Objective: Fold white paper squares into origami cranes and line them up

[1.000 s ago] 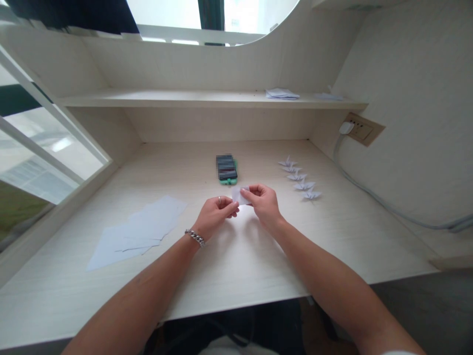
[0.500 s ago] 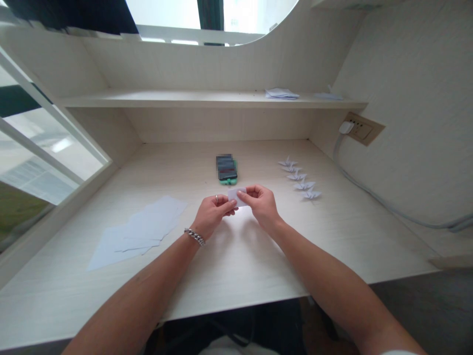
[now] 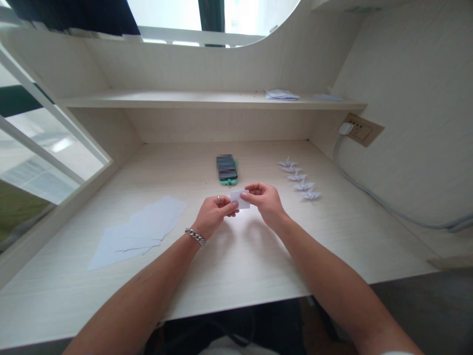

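A small folded piece of white paper (image 3: pixel 239 198) is held just above the desk (image 3: pixel 240 256), between both hands. My left hand (image 3: pixel 213 215), with a ring and a chain bracelet, pinches its lower left edge. My right hand (image 3: pixel 265 201) pinches its right side with thumb and forefinger. A phone in a green case (image 3: pixel 226 170) lies just behind the paper.
Several loose white sheets (image 3: pixel 140 230) lie on the desk to the left. A row of several small folded paper cranes (image 3: pixel 300 179) stands at the right. More folded paper (image 3: pixel 282 94) rests on the shelf. A wall socket (image 3: pixel 361 129) with a grey cable is at the right.
The hands have turned the paper slightly, so more of its flat face shows toward me. Both hands stay in nearly the same place above the desk.
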`<state>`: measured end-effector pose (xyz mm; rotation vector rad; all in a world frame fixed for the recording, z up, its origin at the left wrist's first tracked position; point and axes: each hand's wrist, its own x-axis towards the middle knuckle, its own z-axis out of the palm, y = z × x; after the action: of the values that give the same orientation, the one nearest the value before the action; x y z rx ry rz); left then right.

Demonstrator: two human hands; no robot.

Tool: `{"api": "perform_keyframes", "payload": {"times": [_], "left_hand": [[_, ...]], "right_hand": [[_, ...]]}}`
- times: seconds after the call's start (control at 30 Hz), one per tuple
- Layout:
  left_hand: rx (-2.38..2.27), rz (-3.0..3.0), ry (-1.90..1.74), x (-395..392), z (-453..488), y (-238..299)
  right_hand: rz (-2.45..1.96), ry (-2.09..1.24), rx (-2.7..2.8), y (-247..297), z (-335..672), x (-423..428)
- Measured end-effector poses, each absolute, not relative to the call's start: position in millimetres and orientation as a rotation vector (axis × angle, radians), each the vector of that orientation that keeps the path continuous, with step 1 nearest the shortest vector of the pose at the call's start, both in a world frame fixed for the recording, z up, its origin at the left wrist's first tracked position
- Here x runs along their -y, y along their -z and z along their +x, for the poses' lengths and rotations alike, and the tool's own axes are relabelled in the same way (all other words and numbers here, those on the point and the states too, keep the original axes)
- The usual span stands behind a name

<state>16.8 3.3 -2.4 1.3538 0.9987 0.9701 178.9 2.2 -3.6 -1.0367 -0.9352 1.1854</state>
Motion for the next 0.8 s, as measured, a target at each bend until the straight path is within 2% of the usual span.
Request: {"api": "perform_keyframes", "payload": {"times": [0.63,0.8], "left_hand": [[-1.028,1.353,-1.020,-4.2,16.1,4.1],[-1.000,1.290,-0.999,-4.3,16.3,5.1]], "right_hand": [[-0.997,-1.325,0.932,6.3,170.9,0.6],[-1.008,-1.274,0.942,5.3,170.5,0.6]]}}
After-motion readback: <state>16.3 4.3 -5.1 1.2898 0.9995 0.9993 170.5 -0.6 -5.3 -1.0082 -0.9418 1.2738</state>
